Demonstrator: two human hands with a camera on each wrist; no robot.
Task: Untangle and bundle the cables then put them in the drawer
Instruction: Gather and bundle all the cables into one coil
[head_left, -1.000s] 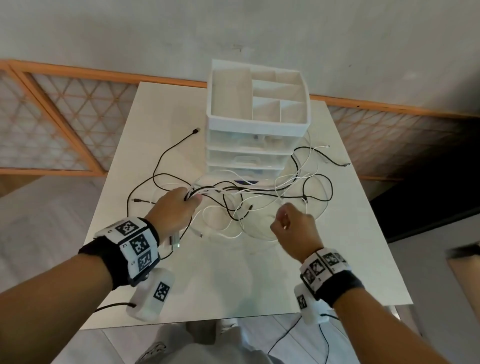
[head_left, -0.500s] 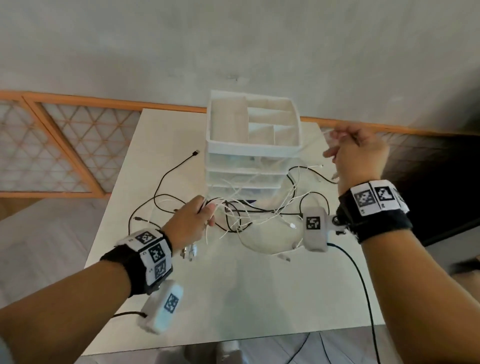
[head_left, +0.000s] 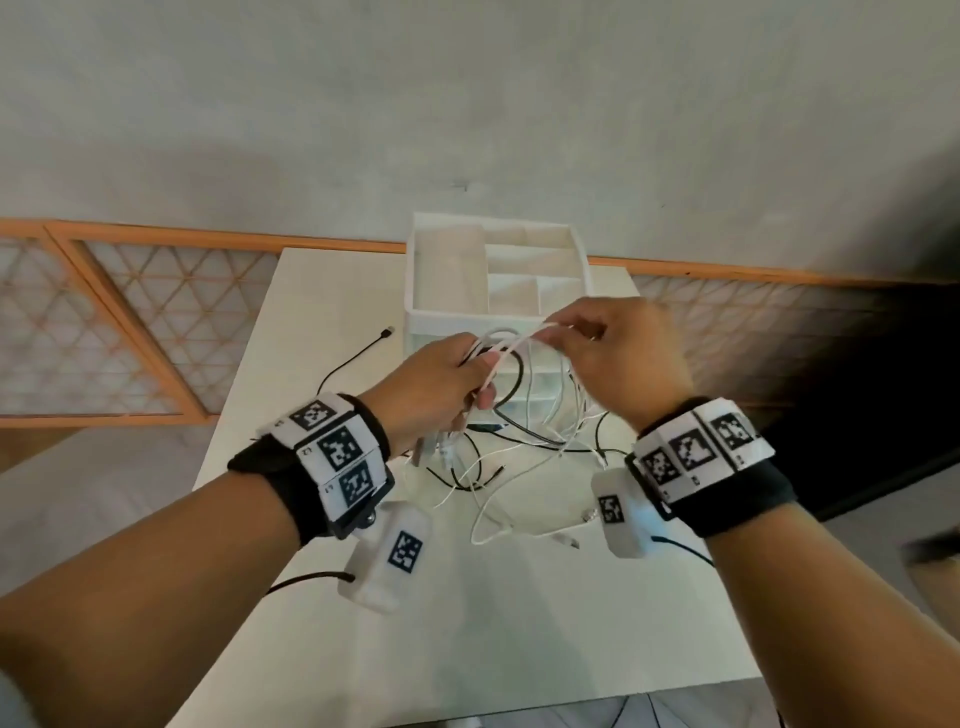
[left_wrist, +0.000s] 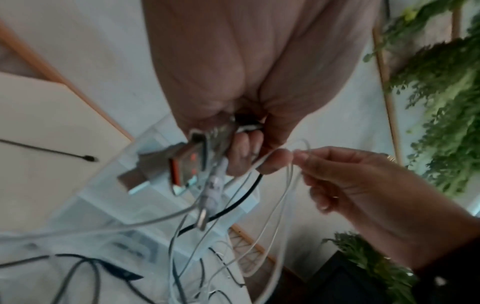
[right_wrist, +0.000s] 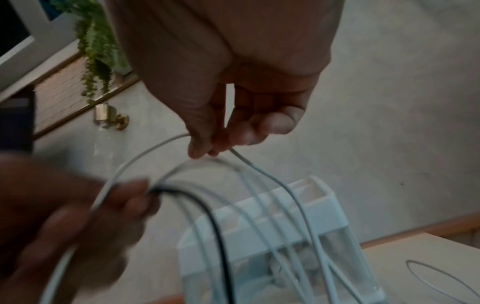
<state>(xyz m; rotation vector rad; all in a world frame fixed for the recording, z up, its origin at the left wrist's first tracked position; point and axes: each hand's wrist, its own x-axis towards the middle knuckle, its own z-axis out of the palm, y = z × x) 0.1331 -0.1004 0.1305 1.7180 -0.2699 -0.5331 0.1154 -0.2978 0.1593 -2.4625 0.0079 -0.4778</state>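
My left hand (head_left: 447, 379) is raised above the table and grips a bunch of white and black cables (head_left: 511, 395) together with their plug ends (left_wrist: 182, 168). My right hand (head_left: 597, 348) pinches one white cable (head_left: 524, 340) between thumb and fingertips (right_wrist: 202, 148), just right of the left hand. The rest of the tangle (head_left: 519, 467) hangs down to the white table (head_left: 467, 623). A white drawer unit (head_left: 498, 280) stands behind the hands; its drawers look closed.
One black cable (head_left: 358, 358) trails off to the left on the table. An orange-framed lattice panel (head_left: 130, 322) runs behind the table along a grey wall. Green plants (left_wrist: 441, 102) show in the wrist views.
The left hand has lifted its bunch of cables off the table. The right hand has come back from the far right to meet it, still pinching the white cable.
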